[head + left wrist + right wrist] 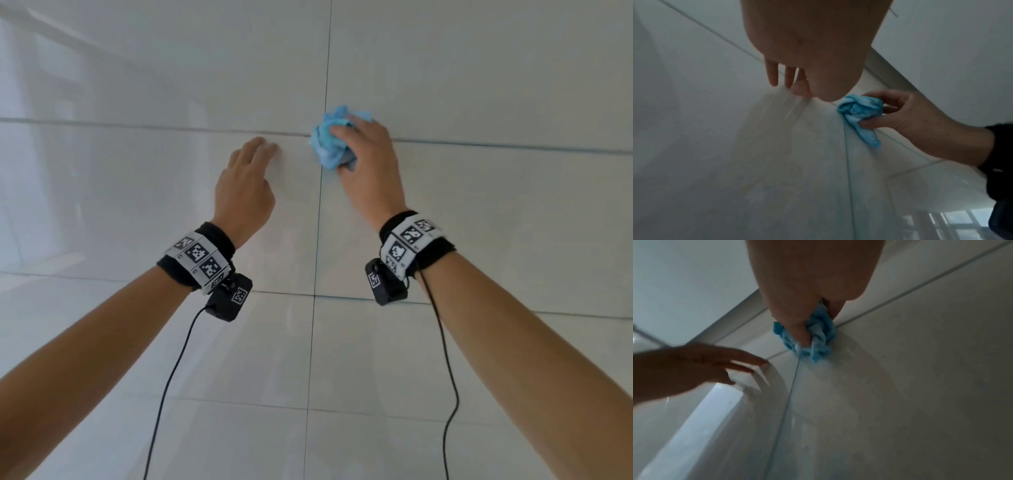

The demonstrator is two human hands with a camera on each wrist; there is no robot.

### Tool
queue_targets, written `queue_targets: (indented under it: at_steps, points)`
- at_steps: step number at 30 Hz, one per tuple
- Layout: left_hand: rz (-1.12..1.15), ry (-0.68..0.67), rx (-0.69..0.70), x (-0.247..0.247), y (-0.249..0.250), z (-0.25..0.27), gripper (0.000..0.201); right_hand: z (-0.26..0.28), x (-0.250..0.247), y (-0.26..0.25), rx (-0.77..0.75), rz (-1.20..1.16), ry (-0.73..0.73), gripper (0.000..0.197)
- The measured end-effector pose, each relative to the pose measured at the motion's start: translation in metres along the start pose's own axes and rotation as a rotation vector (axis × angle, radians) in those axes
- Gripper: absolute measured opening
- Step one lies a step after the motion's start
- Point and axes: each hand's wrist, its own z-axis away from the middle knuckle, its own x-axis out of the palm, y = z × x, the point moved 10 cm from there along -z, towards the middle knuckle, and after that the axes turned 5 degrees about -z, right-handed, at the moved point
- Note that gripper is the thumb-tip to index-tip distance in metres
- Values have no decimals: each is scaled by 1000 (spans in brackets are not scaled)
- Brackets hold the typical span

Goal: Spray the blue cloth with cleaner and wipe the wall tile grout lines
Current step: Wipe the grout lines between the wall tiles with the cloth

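A bunched blue cloth (328,141) (859,110) (818,337) is pressed against the white tiled wall (479,85) where a vertical grout line (317,240) meets a horizontal one (513,146). My right hand (363,147) (906,113) (807,308) grips the cloth, fingers curled over it and thumb under it. My left hand (251,171) (789,78) (715,363) is to the left of the cloth, fingers straight, with the fingertips (774,82) touching the tile just below the horizontal grout line. No spray bottle is in view.
Glossy white tiles fill every view, with further grout lines lower down (342,298). Black cables (171,377) hang from both wrist cameras. A window reflection (953,222) shows on the tiles.
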Motion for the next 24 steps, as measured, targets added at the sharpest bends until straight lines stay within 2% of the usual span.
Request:
queue_targets:
  at_steps: [4,9,11,13,14,17,19,21,24]
  points:
    - [-41,-32,62,13,-16,14,84,43,31,-2,-68,11,-60,46]
    - [-96,-90,93,20,-31,32,92,134,77,-23,-403,145,-243,33]
    - [-100,-100,90,22,-36,40,93,143,82,-26,-503,214,-281,32]
    - [-95,-96,96,22,-40,46,93,128,78,-28,-561,290,-269,31]
    - [-89,-91,103,23,-40,49,92,112,69,-27,-535,305,-225,31]
    - [-79,-73,103,26,-43,59,91,57,29,-15,-336,267,-50,27]
    - [-75,-64,90,29,-46,67,91,43,23,-15,-302,249,-28,17]
    - [-79,-57,88,33,-48,78,91,51,36,-21,-343,215,-63,19]
    - [-99,-52,95,37,-54,94,93,97,66,-28,-383,182,-139,25]
